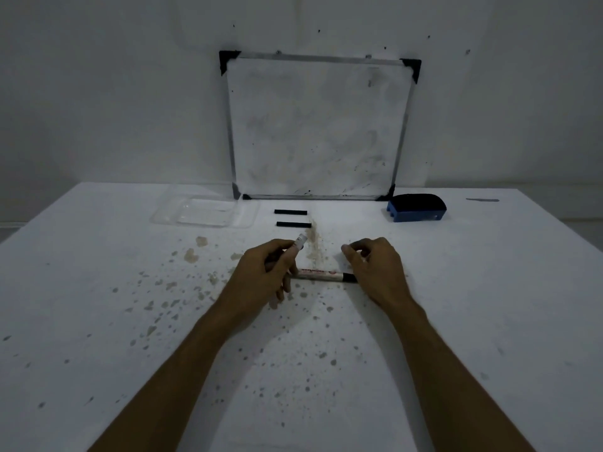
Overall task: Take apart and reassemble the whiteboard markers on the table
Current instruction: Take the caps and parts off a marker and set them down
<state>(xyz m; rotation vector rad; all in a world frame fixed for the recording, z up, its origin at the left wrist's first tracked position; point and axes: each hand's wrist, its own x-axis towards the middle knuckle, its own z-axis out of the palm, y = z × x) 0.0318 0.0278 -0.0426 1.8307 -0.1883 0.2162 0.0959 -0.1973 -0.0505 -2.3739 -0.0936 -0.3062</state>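
Observation:
My left hand (261, 275) grips a white marker barrel (298, 243) that tilts up and to the right, its open end showing above my fingers. A second marker (323, 275) with a white body, red print and a black end lies flat on the table between my hands. My right hand (375, 267) hovers over that marker's black end, thumb and forefinger pinched together; whether a small part sits between them is hidden. Two black rod-shaped pieces (291, 212) (293, 224) lie side by side farther back on the table.
A small whiteboard (318, 125) leans on the wall at the table's back edge. A blue and black eraser (417, 207) sits at its right, a clear plastic tray (205, 213) at its left. The white table (130, 321) is speckled with stains.

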